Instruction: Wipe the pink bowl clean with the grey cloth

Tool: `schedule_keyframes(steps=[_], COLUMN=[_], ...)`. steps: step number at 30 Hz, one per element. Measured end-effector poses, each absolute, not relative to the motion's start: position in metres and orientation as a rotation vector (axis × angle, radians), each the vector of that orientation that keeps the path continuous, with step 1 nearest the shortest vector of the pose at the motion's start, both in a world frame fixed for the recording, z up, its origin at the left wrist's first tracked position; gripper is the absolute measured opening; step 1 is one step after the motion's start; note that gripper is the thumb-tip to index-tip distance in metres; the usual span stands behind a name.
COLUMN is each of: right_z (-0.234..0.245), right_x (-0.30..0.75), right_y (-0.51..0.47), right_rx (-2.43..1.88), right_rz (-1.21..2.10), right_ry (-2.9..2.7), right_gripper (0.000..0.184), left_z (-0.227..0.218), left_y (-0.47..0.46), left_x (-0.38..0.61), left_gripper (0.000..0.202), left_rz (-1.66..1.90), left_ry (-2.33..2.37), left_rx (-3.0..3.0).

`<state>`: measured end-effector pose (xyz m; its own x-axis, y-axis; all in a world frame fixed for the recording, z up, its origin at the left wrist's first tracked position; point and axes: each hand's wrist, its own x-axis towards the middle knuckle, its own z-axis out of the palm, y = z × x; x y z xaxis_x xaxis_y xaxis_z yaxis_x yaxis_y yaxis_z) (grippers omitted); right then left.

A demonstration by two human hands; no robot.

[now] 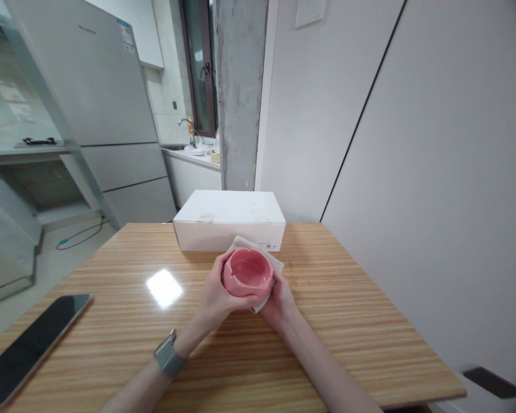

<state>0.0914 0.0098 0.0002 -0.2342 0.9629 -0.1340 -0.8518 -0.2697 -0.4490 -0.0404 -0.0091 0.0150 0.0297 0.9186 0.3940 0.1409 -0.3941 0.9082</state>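
Standing at the left, a grey refrigerator is seen beyond the wooden table, which fills the foreground. A white box is set closed at the table's far edge, and a dark tablet is laid flat near the left corner, well apart from the hands.

Just in front of the box, above the table's middle, a pink ashtray is held between both hands. It is thick-walled, glossy and notched at the rim, and its hollow looks bare. It is tipped toward the camera, seemingly so that the inside is exposed.

A white cloth is pressed against its right side and underside by the closed right hand. The left hand is wrapped bare around the left wall, apparently as the steadying grip. A wristwatch is worn on the left wrist.
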Motion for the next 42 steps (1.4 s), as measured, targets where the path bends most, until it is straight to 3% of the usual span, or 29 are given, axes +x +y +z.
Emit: schedule_keyframes(steps=[11,21,28,35,42], right_z=[0.008,0.0,0.007,0.003,-0.001], right_x=[0.081,0.087,0.093,0.094,0.094], right_y=[-0.007,0.001,0.003,0.004,0.003], right_rx=[-0.309,-0.406,-0.465,-0.404,-0.376], right_rz=[2.216,1.979,1.786,1.856,1.999], right_ry=[-0.466,-0.411,-0.359,-0.479,-0.496], right_gripper=[0.037,0.042,0.041,0.042,0.036], left_z=[0.011,0.0,0.003,0.012,0.012], left_y=[-0.01,-0.008,-0.008,-0.012,-0.013], left_x=[-0.044,-0.041,-0.038,-0.034,-0.033], left_gripper=[0.103,0.111,0.108,0.094,0.1], left_rz=[1.644,1.696,1.512,1.437,1.49], left_ry=[1.292,1.404,1.338,1.209,1.152], left_rx=[1.815,1.839,1.773,1.654,1.605])
